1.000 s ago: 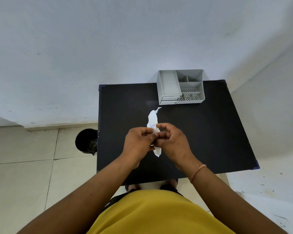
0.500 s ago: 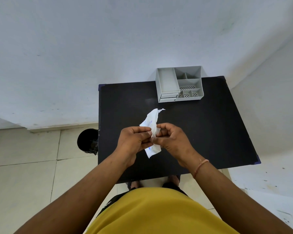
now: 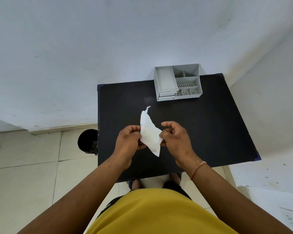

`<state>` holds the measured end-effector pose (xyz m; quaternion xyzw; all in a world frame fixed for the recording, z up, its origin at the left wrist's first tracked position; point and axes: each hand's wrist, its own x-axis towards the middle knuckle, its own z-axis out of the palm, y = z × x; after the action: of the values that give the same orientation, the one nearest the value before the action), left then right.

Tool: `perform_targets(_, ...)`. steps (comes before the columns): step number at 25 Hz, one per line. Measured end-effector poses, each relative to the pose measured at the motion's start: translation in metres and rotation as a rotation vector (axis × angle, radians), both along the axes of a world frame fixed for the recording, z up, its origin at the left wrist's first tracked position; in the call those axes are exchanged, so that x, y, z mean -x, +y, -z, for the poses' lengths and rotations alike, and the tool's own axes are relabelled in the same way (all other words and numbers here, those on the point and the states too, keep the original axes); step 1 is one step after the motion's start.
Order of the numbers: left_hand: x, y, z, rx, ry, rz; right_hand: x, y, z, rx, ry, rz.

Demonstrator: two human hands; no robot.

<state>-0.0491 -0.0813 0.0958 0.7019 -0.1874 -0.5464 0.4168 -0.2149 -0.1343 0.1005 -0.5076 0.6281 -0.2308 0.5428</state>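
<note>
A torn white piece of paper (image 3: 149, 132) is held up above the middle of a black table (image 3: 210, 132). My left hand (image 3: 128, 142) pinches its left edge with curled fingers. The paper's right edge is pinched by my right hand (image 3: 175, 137), whose index finger curls above it. One ragged tip of the paper points away from me and another hangs down toward me. Faint writing shows near its left edge.
A grey plastic desk organiser (image 3: 178, 81) with several compartments stands at the table's far edge against the white wall. A black bin (image 3: 88, 141) sits on the tiled floor left of the table. My feet show under the near edge.
My hands have drawn apart, spreading the paper wider between them. The paper was bunched between touching fingers before.
</note>
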Motion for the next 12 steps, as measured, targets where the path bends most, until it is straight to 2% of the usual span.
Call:
perform_targets(3, 0.001, 0.001, 0.003, -0.005, -0.022, 0.077, -0.003, 0.003, -0.005, 0.011, -0.023, -0.097)
perform_targets(8, -0.003, -0.003, 0.006, -0.023, -0.643, 0.252, -0.002, 0.002, -0.007, 0.035, -0.002, -0.129)
perform_targets(12, -0.015, 0.0, 0.004, 0.097, -0.9, 0.321, 0.001, 0.001, -0.007, 0.027, -0.025, -0.112)
